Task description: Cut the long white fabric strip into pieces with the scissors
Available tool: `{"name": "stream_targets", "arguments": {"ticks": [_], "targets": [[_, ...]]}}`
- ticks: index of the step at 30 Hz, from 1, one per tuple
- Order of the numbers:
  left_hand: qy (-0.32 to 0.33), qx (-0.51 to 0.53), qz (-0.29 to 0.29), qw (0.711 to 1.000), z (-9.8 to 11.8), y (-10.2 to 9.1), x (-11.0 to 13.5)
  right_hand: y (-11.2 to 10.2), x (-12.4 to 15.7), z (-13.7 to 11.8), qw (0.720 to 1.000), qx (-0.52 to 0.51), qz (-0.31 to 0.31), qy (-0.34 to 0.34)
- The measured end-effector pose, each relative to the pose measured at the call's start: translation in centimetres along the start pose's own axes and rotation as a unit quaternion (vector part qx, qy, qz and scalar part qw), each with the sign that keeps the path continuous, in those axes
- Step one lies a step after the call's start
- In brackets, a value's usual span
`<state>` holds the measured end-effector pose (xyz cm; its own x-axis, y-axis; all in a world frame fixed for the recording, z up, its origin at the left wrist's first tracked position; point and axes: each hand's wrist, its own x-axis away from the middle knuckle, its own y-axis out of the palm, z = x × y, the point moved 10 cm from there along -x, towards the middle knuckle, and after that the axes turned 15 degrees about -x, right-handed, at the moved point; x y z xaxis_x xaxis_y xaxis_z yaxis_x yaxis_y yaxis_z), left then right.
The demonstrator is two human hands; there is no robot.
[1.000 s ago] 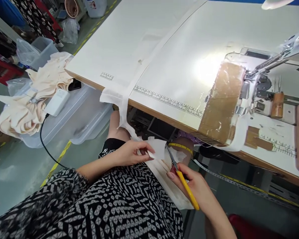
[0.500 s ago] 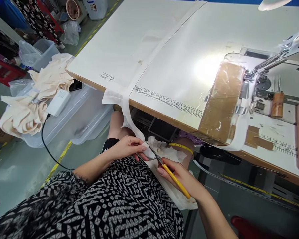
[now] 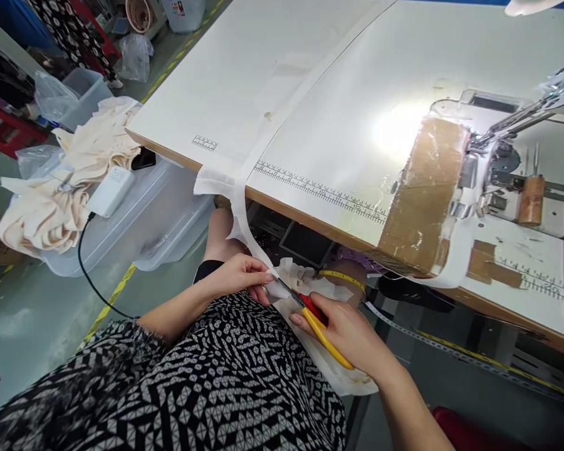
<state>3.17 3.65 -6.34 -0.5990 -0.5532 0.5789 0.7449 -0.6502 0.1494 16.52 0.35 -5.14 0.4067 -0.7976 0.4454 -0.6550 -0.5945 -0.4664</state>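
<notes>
My left hand [image 3: 242,277] pinches a white fabric strip [image 3: 241,216] that hangs from the sewing table's front edge down to my lap. My right hand [image 3: 345,332] grips yellow-and-red scissors [image 3: 310,316], whose blades touch the strip right beside my left fingertips. More white fabric [image 3: 331,366] lies piled on my lap under both hands. A yellow tape measure [image 3: 341,277] shows just beyond the scissors.
The white sewing table [image 3: 338,119] carries printed rulers along its edge and a sewing machine [image 3: 507,156] with taped cardboard at right. Clear plastic bins [image 3: 136,225] with cream fabric pieces [image 3: 66,181], a white power adapter and a black cable stand on the floor at left.
The scissors moved left from the lap fabric to the hanging strip. My left hand shifted slightly up and now pinches the strip at the blades.
</notes>
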Motion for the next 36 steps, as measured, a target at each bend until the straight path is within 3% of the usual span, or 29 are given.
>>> {"name": "stream_targets", "arguments": {"ticks": [11,18,24,28,30,31,33,35,36], "targets": [[0.004,-0.008,-0.016,1.000,-0.2,-0.1,-0.2,-0.1,-0.1,0.0,1.000,0.002,0.024,-0.015],[-0.001,-0.016,-0.030,0.999,-0.4,0.3,-0.3,-0.6,-0.6,-1.5,0.998,0.041,0.037,-0.038],[0.001,-0.019,-0.022,1.000,-0.4,0.3,-0.3,-0.4,-0.8,-0.5,0.997,-0.036,0.060,-0.026],[0.034,-0.023,-0.033,0.999,0.5,2.6,-0.6,-0.8,-0.9,-1.4,0.979,-0.150,0.115,-0.072],[0.056,-0.078,-0.058,0.994,1.8,4.0,-0.6,-1.4,-0.7,-2.1,0.962,-0.199,0.150,-0.110],[0.077,-0.133,-0.052,0.987,3.1,3.9,-0.5,-1.8,-0.4,-2.5,0.955,-0.205,0.173,-0.127],[0.143,-0.287,0.037,0.947,7.2,1.5,0.0,-2.7,0.6,-3.2,0.947,-0.187,0.212,-0.155],[0.209,-0.440,0.217,0.846,13.1,-3.0,1.7,-3.6,1.9,-3.6,0.943,-0.155,0.243,-0.165],[0.212,-0.498,0.287,0.790,15.7,-5.2,2.6,-4.0,2.7,-3.5,0.943,-0.142,0.256,-0.157]]}}
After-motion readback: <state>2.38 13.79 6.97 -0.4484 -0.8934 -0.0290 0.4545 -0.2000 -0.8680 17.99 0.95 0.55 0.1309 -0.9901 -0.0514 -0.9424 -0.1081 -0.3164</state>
